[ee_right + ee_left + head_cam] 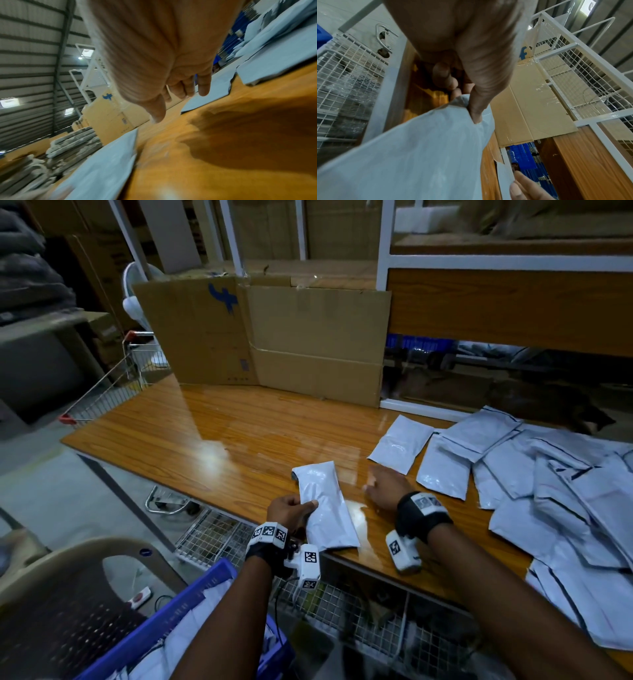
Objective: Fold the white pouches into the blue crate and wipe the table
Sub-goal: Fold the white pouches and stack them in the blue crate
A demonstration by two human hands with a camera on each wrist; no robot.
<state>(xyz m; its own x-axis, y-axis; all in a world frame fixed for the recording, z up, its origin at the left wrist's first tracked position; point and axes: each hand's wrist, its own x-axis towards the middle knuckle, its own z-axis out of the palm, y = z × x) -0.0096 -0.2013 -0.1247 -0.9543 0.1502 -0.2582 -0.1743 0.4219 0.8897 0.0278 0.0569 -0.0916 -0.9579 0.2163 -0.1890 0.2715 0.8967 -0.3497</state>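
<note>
A: What is the left hand doing?

B: It pinches a folded white pouch by its left edge, thumb on top and fingers curled underneath. The left wrist view shows the thumb pressed into the white film. The pouch lies long and narrow on the wooden table, close to the near edge.

A: And the right hand?

B: It holds nothing. It sits just right of the folded pouch, low over the table, fingers loosely extended toward the far side. In the right wrist view the fingers hang relaxed above the wood, with flat pouches beyond them.

A: Where are the remaining pouches?

B: A single flat pouch lies just beyond the right hand. A big overlapping pile of white pouches covers the right part of the table.

A: The crate?

B: The blue crate is at near left, below the table edge, under the left forearm, with white pouches already inside.

A: Anything else?

B: A flattened cardboard box stands upright at the far edge of the table.
</note>
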